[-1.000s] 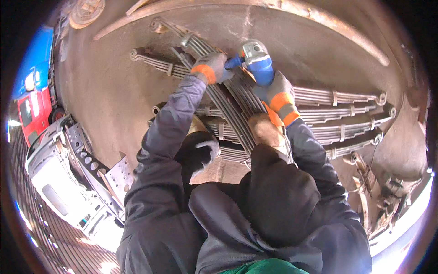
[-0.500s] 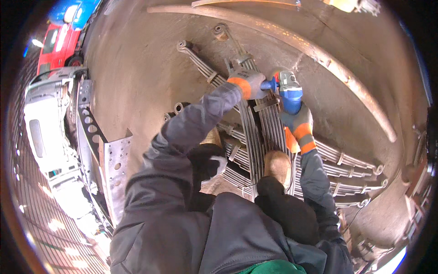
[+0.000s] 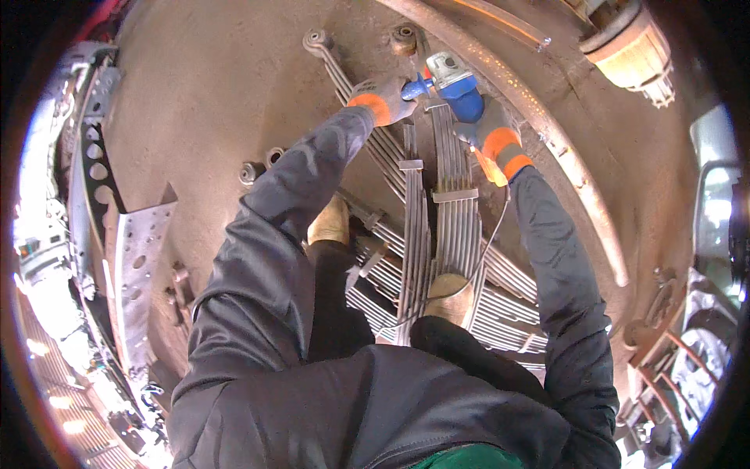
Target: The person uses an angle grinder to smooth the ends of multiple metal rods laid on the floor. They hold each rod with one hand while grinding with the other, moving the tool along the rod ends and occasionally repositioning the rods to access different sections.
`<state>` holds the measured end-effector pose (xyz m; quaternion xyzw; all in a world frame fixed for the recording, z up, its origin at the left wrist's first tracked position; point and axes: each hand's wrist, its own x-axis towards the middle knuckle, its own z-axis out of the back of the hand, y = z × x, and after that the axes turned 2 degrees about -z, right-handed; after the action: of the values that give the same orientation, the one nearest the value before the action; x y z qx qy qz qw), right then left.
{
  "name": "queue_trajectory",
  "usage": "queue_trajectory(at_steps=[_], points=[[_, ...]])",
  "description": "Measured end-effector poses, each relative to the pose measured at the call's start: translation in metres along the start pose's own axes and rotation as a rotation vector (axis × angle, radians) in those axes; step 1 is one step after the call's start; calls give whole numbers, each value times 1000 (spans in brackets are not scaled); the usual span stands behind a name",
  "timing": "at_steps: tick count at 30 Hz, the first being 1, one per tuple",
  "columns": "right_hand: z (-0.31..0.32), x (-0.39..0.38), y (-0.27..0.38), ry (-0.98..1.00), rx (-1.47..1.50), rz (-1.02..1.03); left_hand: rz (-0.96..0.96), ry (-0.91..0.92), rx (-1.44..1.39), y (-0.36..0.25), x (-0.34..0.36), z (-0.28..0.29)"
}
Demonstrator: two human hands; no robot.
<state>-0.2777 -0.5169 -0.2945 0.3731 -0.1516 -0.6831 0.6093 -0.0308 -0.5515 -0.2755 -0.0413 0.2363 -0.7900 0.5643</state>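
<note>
A blue angle grinder (image 3: 462,100) with a grey metal head is held over the far end of a leaf spring stack (image 3: 455,160). My left hand (image 3: 383,100), in a grey and orange glove, is closed around its blue side handle (image 3: 416,88). Gloved alike, my right hand (image 3: 492,129) grips the grinder's body from behind. An orange part (image 3: 489,168) shows below the right hand; I cannot tell what it belongs to. The disc is mostly hidden by the head. Close beside lies a second leaf spring (image 3: 414,227), and a cable runs back from the right hand.
My boots (image 3: 330,221) stand among more leaf springs (image 3: 508,313) lying crosswise. A long rusty curved bar (image 3: 562,152) arcs along the right. At the far right sits a round worn drum-like part (image 3: 637,55). A perforated metal beam (image 3: 141,266) stands on the left.
My view has shifted. Both hands and the grinder have moved away from me along the leaf spring, toward its far end, and my arms are stretched out further.
</note>
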Motion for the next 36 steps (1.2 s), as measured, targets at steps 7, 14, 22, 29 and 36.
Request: queue_trajectory(at_steps=[7, 14, 22, 29, 36], points=[[14, 17, 25, -65, -342, -29, 110, -162, -166, 12, 2, -33], [9, 9, 43, -36, -450, 22, 136, -263, -177, 21, -13, -44], [-10, 40, 43, -133, -443, 77, 128, -282, -187, 44, 6, -41], [-15, 85, 27, -120, -335, 118, 117, -328, -62, 66, 40, -42], [7, 101, 36, -151, -293, 142, 81, -301, 32, 58, 74, -13]])
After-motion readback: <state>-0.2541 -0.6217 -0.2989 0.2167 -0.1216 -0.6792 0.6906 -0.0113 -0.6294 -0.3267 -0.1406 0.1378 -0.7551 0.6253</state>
